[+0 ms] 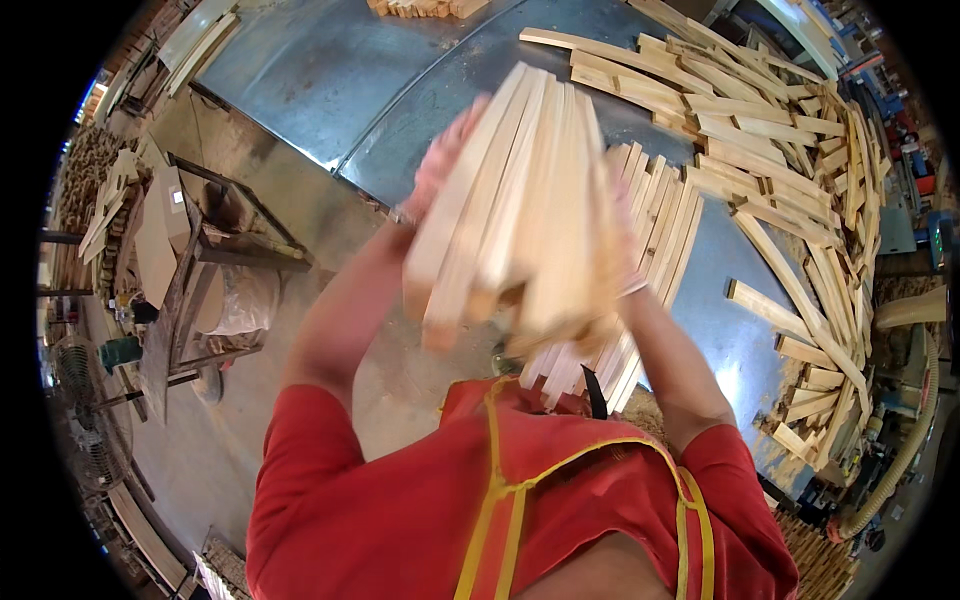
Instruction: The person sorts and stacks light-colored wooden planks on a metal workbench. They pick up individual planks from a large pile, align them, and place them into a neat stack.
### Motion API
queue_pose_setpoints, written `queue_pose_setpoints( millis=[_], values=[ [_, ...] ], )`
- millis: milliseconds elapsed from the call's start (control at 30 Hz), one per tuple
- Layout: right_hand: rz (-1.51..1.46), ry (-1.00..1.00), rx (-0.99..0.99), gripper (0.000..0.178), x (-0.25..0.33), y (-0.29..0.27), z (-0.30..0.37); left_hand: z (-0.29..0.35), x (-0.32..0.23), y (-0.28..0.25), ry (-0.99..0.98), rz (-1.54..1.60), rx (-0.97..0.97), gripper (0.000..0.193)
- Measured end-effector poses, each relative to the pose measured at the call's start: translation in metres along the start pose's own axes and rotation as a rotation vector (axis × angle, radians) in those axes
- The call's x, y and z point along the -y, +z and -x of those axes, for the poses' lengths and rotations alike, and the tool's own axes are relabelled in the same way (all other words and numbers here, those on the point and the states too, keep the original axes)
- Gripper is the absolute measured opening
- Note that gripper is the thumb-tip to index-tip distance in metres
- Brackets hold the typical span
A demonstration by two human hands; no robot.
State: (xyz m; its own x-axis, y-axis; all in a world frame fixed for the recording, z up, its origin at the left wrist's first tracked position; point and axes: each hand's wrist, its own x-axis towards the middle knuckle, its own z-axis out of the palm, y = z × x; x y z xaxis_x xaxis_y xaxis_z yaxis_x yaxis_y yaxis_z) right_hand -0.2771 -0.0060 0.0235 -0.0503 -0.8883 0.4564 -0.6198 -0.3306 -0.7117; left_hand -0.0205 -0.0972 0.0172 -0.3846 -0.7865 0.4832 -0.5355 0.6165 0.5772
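Between my two hands I hold a bundle of pale wooden strips [535, 190], lifted in front of my chest and slightly blurred. My left hand [450, 155] presses along the bundle's left side, its fingers partly smeared. Around the right side is my right hand [622, 230], mostly hidden by the wood. The strips lie side by side lengthwise, their near ends uneven. Just right of and below the bundle, a row of similar strips [672, 232] lies on the metal tabletop [425, 95].
A large loose heap of wooden pieces [760, 140] covers the table's right side. Another small wood stack [428, 8] sits at the far edge. To the left stand a dark metal frame [240, 250] and a fan [85, 400]. A ribbed hose [915, 430] curves at the right.
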Motion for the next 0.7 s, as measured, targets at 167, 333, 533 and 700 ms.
queue_pose_setpoints(
  millis=[167, 333, 533, 700],
  values=[
    [0.926, 0.08, 0.792, 0.055, -0.016, 0.043, 0.096, 0.095, 0.044, 0.028, 0.103, -0.655, 0.511, 0.061],
    [0.533, -0.07, 0.506, 0.029, -0.015, -0.016, 0.07, 0.082, 0.05, 0.021, -0.114, -0.506, 0.779, 0.047],
    [0.189, 0.843, -0.07, 0.064, -0.143, -0.152, 0.129, 0.085, 0.068, 0.055, -0.744, 0.06, 0.421, 0.046],
    [-0.212, 1.18, 0.094, 0.104, -0.143, -0.119, 0.15, 0.072, 0.011, 0.054, -0.875, 0.016, 0.391, 0.045]
  ],
)
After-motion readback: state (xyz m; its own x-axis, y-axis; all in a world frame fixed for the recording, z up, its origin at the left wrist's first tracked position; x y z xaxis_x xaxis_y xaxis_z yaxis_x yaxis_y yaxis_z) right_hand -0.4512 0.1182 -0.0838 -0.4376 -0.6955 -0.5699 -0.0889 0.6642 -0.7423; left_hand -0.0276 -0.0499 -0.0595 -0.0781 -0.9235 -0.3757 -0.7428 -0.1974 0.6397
